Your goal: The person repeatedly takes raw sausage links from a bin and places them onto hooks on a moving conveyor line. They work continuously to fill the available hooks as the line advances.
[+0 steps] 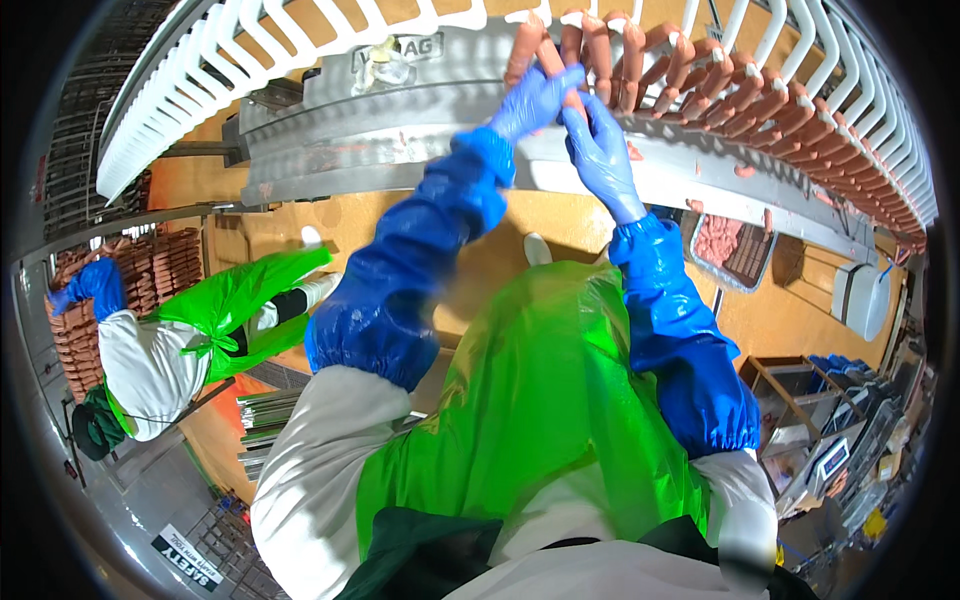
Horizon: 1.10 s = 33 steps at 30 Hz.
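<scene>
Linked sausages [715, 80] hang in loops from a row of white hooks [235, 55] along the far side of a metal machine. In a blue glove, my left hand [530, 105] is closed around a sausage link [548, 55] at the left end of the filled hooks. Just to the right and slightly lower, my right hand [603, 160], also gloved, has its thumb and fingers pinched on the lower end of the same links. The fingers partly cover the sausage there.
The machine's metal ledge [380, 150] carries meat scraps. A grey basket [735, 250] of pinkish meat sits below right, near a white round container [860, 300]. At left, a co-worker [160, 350] in a green apron reaches toward a rack of sausages [165, 265]. Metal rods [265, 425] lie lower left.
</scene>
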Each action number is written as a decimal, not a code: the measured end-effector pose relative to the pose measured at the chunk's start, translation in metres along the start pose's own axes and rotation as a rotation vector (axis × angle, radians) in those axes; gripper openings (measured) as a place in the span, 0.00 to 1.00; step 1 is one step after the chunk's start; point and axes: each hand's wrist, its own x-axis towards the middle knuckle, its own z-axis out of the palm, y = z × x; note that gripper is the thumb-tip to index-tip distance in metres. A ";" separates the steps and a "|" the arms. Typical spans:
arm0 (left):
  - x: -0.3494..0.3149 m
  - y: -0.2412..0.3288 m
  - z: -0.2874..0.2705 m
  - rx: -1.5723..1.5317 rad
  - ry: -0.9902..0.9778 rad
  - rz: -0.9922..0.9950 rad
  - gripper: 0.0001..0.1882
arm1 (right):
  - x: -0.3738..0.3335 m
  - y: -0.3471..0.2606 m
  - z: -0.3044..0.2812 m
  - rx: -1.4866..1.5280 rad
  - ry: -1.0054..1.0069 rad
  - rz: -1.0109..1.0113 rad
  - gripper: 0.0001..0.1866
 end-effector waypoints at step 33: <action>-0.071 0.084 0.011 -1.255 0.138 0.102 0.14 | 0.050 -0.014 -0.012 -0.032 -0.227 -0.062 0.21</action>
